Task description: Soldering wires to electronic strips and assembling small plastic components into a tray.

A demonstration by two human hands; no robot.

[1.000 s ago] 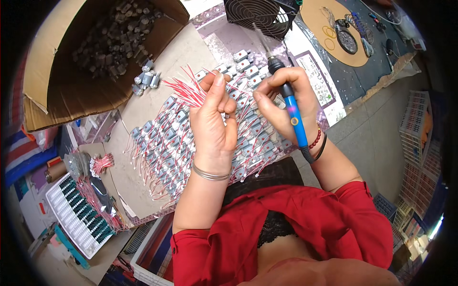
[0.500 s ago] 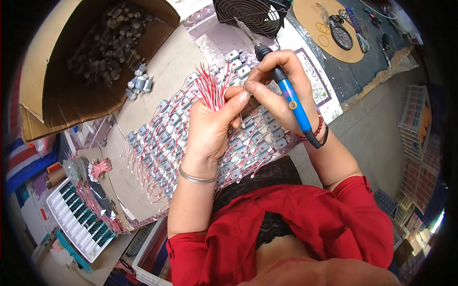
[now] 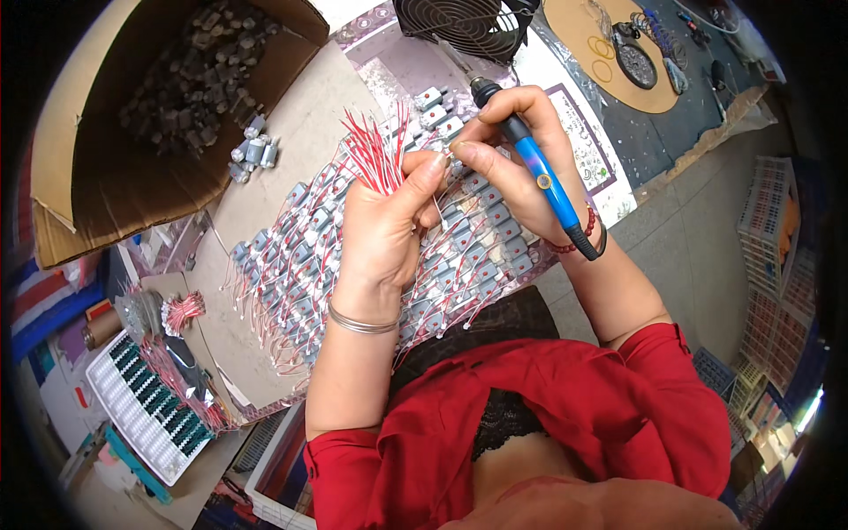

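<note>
A bundle of red and white wires fans upward out of my left hand, which is closed round it. My right hand grips a blue soldering iron, its metal tip pointing away toward the fan. The right thumb and forefinger are also pinched together near the left fingertips; whatever is between them is too small to make out. Beneath both hands lie rows of small grey motors, many with red and white wires attached. A few motors at the far end show no wires.
At the far left a cardboard box holds many motors, with several loose ones beside it. A black fan stands at the back. Left, there is a white tray and another wire bundle. Plastic crates stand at right.
My left hand and its wire bundle have shifted slightly left. The pinched right fingers have risen a little and parted from the left thumb. The soldering iron stays in the right hand.
</note>
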